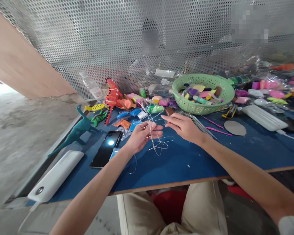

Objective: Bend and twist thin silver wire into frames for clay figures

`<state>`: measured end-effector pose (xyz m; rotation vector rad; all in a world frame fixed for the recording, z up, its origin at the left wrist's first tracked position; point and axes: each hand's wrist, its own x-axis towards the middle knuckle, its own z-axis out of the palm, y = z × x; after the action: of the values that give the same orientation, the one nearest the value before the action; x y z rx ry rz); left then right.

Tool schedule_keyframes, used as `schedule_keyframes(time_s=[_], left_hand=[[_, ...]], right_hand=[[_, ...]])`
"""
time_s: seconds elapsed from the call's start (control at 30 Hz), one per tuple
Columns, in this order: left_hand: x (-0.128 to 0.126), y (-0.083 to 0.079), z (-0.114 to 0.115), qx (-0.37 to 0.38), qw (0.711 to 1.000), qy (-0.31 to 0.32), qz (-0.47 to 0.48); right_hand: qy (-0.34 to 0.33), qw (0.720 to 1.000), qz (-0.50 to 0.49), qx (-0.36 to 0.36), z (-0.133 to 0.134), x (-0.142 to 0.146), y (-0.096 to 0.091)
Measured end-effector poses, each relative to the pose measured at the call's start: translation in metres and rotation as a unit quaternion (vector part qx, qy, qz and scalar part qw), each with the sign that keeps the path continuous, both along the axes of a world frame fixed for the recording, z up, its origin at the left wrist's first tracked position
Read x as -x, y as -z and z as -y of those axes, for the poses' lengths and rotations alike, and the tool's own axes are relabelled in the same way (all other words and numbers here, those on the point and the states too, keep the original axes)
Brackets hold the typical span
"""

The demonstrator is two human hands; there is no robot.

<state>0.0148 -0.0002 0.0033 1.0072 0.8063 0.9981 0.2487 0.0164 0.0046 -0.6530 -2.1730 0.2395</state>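
Note:
A thin silvery wire frame (155,143), twisted along its middle with several loops sticking out, is held above the blue table. My left hand (139,136) grips its twisted middle between thumb and fingers. My right hand (183,126) is on the right side of the frame, with thumb and forefinger pinched at a wire loop near its upper part. The exact spot under those fingertips is too fine to make out. Behind the right wrist lies a bundle of straight wires (198,121), partly covered by the arm.
Left stand a teal long-necked dinosaur (81,126), a red dinosaur figure (112,94), a black phone (105,150) and a white power bank (56,176). Behind are small clay packets (136,112) and a green basket (198,107). Pink tools (218,130) and a cutter (230,112) lie right.

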Motion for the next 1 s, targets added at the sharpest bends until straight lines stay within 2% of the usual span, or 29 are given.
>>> schedule_keyframes(time_s=[0.23,0.33,0.6,0.77,1.0], left_hand=[[0.000,-0.003,-0.001,0.001,1.000,-0.024,-0.008],[0.000,-0.003,-0.001,0.003,0.999,-0.036,-0.012],[-0.006,0.004,0.000,0.000,0.995,-0.090,-0.036],[-0.009,0.002,0.001,0.007,0.995,-0.089,-0.043],[-0.012,-0.002,0.003,0.011,0.993,-0.110,-0.029]], right_hand=[[0.027,0.996,-0.083,0.022,-0.002,0.002,0.006],[0.043,0.995,-0.084,0.025,-0.002,0.002,0.008],[0.032,0.997,0.007,-0.066,-0.003,0.005,0.006],[0.037,0.993,-0.006,-0.114,-0.006,0.008,0.013],[0.046,0.992,-0.027,-0.110,-0.006,0.010,0.015]])
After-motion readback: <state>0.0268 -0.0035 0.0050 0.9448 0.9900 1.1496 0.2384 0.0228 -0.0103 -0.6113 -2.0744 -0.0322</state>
